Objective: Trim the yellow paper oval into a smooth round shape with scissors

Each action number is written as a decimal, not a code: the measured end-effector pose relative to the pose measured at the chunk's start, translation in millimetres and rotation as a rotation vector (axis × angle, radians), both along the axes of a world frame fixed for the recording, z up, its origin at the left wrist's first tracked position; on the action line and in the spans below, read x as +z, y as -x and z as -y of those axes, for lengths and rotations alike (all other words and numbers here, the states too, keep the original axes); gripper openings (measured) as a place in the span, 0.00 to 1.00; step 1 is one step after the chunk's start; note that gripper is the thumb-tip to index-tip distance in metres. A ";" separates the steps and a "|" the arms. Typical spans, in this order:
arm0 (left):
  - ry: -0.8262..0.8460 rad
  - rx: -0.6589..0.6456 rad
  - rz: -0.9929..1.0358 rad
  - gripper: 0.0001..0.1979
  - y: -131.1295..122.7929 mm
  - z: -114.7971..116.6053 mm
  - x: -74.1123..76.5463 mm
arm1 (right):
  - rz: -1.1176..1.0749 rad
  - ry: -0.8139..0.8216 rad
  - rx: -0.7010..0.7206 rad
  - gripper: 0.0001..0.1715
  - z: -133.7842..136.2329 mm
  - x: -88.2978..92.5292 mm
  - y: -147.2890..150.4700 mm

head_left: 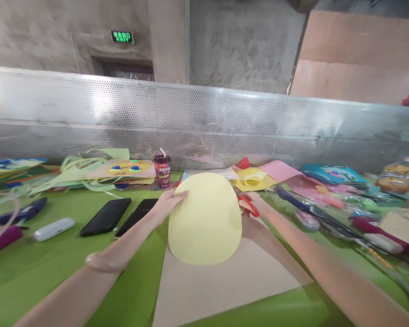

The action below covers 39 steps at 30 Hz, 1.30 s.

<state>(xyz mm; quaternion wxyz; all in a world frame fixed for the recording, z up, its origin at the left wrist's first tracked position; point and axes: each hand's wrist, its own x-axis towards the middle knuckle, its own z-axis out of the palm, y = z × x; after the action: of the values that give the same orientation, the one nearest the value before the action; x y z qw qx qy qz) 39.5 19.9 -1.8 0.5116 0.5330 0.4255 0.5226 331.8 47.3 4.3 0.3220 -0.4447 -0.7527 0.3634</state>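
A large pale-yellow paper oval [204, 222] stands out in front of me above a beige sheet of paper [204, 290]. My left hand [170, 202] pinches its left edge, the thumb lying on the front face and the other fingers hidden behind. At the right edge, my right hand [254, 204] is closed around red-handled scissors [249, 207]. Their blades are mostly hidden behind the yellow paper, so I cannot tell whether they touch it.
Behind the oval stand a purple drink cup [162, 171] and coloured paper scraps [252, 178]. Two dark phones [105, 217] and a white case [53, 229] lie left. Cables, a pink gadget [307, 220] and a bottle [399, 175] are right. A perforated metal panel [204, 122] borders the back.
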 end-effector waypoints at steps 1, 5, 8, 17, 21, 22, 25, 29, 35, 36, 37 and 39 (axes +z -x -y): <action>0.001 -0.001 0.004 0.21 0.0 0.0 -0.2 | -0.004 0.004 -0.003 0.08 -0.6 -0.8 0.1; -0.016 -0.010 -0.002 0.21 0.4 0.5 -0.3 | -0.024 0.034 -0.025 0.06 -2.5 -2.7 1.1; -0.027 -0.007 -0.003 0.20 0.3 0.9 0.1 | -0.022 0.045 -0.033 0.05 -1.3 -1.7 3.0; -0.021 -0.002 -0.001 0.20 0.5 0.1 -1.2 | -0.012 0.036 -0.032 0.06 4.5 3.8 4.6; -0.011 0.004 -0.005 0.20 0.3 0.1 0.0 | 0.005 0.020 -0.043 0.08 5.6 4.8 4.7; -0.009 0.005 -0.004 0.20 0.3 -0.3 0.0 | 0.008 0.015 -0.047 0.08 5.4 4.6 4.8; -0.015 0.003 -0.006 0.19 0.8 -2.1 -1.4 | 0.019 0.012 -0.063 0.08 4.2 3.5 5.0; -0.018 -0.004 -0.005 0.18 2.4 -3.2 -3.7 | 0.041 0.011 -0.087 0.08 5.2 5.2 5.7; -0.025 -0.002 -0.026 0.19 3.3 -4.7 -4.5 | 0.029 0.037 -0.119 0.10 11.7 11.1 8.6; -0.027 -0.005 -0.030 0.19 3.2 -5.1 -4.6 | 0.028 0.032 -0.119 0.10 12.4 11.5 8.9; -0.029 -0.004 -0.033 0.19 3.2 -5.4 -4.7 | 0.024 0.028 -0.120 0.11 12.8 11.6 9.1; -0.032 -0.003 -0.033 0.20 3.3 -5.5 -4.8 | 0.023 0.025 -0.122 0.11 12.8 11.4 9.0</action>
<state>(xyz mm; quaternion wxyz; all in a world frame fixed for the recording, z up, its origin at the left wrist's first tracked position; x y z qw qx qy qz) 36.2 25.3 -6.7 0.4966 0.5503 0.4248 0.5197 322.8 34.5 15.8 0.3292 -0.4980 -0.7231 0.3475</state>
